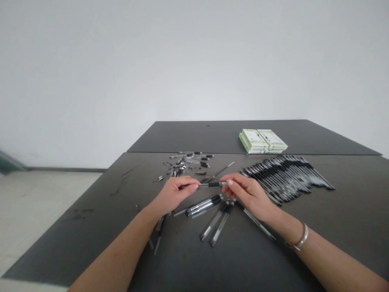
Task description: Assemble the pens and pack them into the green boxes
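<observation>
My left hand (pixel 176 195) pinches a thin dark pen part (pixel 189 186) between thumb and fingers. My right hand (pixel 246 193) holds a gel pen section with a black grip (pixel 215 184) by its end, and the two pieces meet between my fingertips. Just below my hands lie several loose clear-barrelled pens (pixel 204 205). A scattered heap of pen parts (pixel 189 163) sits beyond them. To the right, many assembled black pens (pixel 285 178) lie side by side in an overlapping row.
The dark tabletop (pixel 91 231) has a seam where it meets a second dark top (pixel 194 138). Two white-and-green boxes (pixel 263 141) stand at that seam. A metal bangle (pixel 301 238) circles my right wrist. Pale floor shows at the left.
</observation>
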Action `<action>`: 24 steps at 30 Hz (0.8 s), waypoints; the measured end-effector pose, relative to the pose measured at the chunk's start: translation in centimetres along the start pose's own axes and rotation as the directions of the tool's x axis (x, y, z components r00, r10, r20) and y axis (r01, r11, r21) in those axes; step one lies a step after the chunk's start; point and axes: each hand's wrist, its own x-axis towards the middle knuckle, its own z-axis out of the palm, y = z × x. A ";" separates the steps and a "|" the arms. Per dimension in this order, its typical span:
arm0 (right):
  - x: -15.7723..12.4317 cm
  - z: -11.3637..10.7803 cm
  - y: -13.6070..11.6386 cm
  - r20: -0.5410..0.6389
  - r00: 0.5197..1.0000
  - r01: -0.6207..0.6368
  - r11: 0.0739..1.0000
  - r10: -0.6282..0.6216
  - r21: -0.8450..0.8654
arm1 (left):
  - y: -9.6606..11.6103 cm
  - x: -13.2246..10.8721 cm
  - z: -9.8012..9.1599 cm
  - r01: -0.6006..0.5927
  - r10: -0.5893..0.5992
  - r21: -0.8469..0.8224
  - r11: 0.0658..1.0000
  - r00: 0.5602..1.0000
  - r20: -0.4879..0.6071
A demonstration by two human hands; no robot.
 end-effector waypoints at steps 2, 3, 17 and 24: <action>0.0 0.1 0.1 -0.014 1.000 0.008 0.996 -0.007 0.093 | 0.0 0.0 0.0 0.018 -0.018 0.002 1.000 1.000 -0.009; 0.0 0.2 0.1 -0.028 1.000 0.016 0.993 -0.013 0.113 | -0.1 0.0 0.0 0.022 -0.022 0.000 1.000 1.000 -0.014; 0.1 0.2 0.1 -0.002 1.000 0.018 0.991 -0.018 -0.129 | -0.1 0.1 0.0 -0.017 0.017 0.014 1.000 1.000 0.001; 0.0 0.3 0.4 0.013 1.000 0.022 0.997 -0.021 -0.079 | -0.2 0.1 -0.1 0.002 -0.003 0.011 1.000 1.000 0.010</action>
